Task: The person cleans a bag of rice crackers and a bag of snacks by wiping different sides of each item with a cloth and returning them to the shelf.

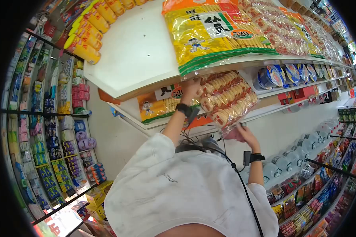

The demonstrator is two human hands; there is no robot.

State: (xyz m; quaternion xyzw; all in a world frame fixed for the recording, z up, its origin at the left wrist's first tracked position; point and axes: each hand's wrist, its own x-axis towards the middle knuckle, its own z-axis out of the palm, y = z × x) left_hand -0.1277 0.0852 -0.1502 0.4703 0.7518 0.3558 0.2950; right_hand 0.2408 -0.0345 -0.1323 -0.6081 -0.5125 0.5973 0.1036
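Observation:
A clear bag of round sandwich crackers point(229, 96) hangs tilted out over the front of the lower shelf, under the upper board. My left hand point(191, 90) is closed at the bag's upper left edge, its fingertips partly hidden there. Just off the bag's lower right corner is my right hand point(247, 136), its fingers stretched out and apart. Behind my left wrist lies a yellow-orange snack bag point(158, 106) marked 520. A larger yellow bag of stick snacks point(209, 35) rests on the upper board, its green bottom edge overhanging the front.
The white upper shelf point(134, 51) has an angled corner at left and orange-yellow bottles point(87, 51) at its back. Blue-lidded tubs point(271, 77) stand on the lower shelf to the right. Large water bottles point(277, 166) line the floor. Dark cables point(241, 177) cross my shirt.

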